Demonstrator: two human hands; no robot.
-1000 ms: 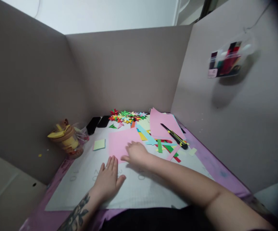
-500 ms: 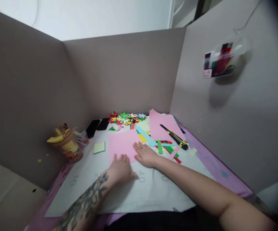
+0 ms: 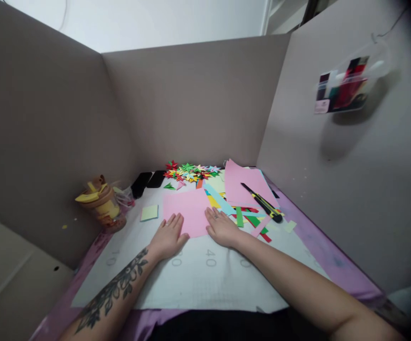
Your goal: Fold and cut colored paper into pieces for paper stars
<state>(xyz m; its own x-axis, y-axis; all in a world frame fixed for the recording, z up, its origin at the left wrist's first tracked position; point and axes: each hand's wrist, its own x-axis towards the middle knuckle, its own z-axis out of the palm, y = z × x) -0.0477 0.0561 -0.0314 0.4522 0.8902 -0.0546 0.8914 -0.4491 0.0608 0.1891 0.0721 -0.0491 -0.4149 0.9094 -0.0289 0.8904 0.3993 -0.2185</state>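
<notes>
- Paper takes centre stage: one pink sheet (image 3: 187, 210) lies flat in the middle of the white numbered mat (image 3: 198, 289), directly ahead of the person.
- Left hand (image 3: 168, 237) is palm down, fingers stretched forward and thumb out to the side, resting over the sheet's near left corner; a leafy tattoo runs along that forearm.
- Right hand (image 3: 223, 228) mirrors it, flattened and fingers extended, its fingertips at the sheet's right edge near the close corner.
- Just left of the sheet sits a small square paper stack (image 3: 150, 212), pale green on top.
- Over on the right, what a jumble! Cut strips cross one another, a light blue strip (image 3: 219, 200) and a green strip (image 3: 240, 217) among them, with a pale green scrap (image 3: 290, 227) out at the far end of the spill.
- Behind the strips, a yellow-and-black utility knife (image 3: 262, 203) lies slantwise, blade end pointing far left, partly across larger pink sheets (image 3: 235, 182).
- Far centre, there's the colour: a heap of folded paper stars (image 3: 191, 173), red, green, yellow and blue, with a green folded piece (image 3: 169, 186) just in front.
- Far left, two black phones (image 3: 141, 183) lie side by side, and nearer stands a brown-and-yellow lidded cup (image 3: 102, 206).
- High on the right wall hangs a clear plastic container (image 3: 343, 90), rather blurred.
</notes>
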